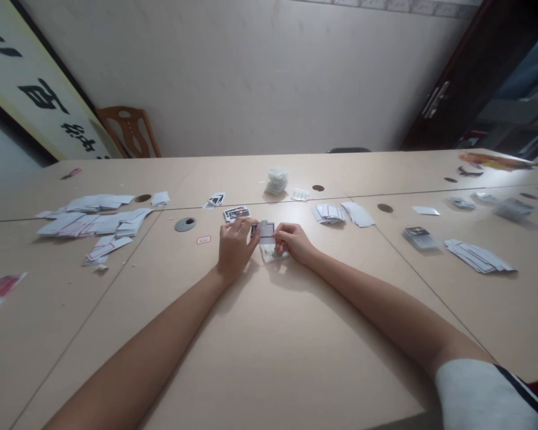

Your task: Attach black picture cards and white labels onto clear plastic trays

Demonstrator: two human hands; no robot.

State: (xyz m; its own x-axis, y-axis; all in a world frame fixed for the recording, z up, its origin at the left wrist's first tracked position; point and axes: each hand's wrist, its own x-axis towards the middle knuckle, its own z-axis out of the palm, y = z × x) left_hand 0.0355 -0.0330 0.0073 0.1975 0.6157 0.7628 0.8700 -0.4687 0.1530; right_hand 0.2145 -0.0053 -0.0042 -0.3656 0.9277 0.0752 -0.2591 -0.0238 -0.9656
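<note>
A small printed card (266,233) with a dark border is between my hands above the table. My left hand (237,246) grips its left side between thumb and fingers. At the card's right edge, the fingers of my right hand (295,242) are pinched together; whether they hold the card itself or a clear film over it is too small to tell. Just below lies a clear plastic packet (271,255) with pale contents, partly under my right fingers. Beyond my left hand lies a dark picture card (237,214).
White paper slips (94,224) spread across the left. A white stack (277,181) stands at the back, and fanned cards (329,214) lie right of centre. Farther right are a bagged card stack (419,239) and more slips (479,257). Scissors (73,173) rest far left.
</note>
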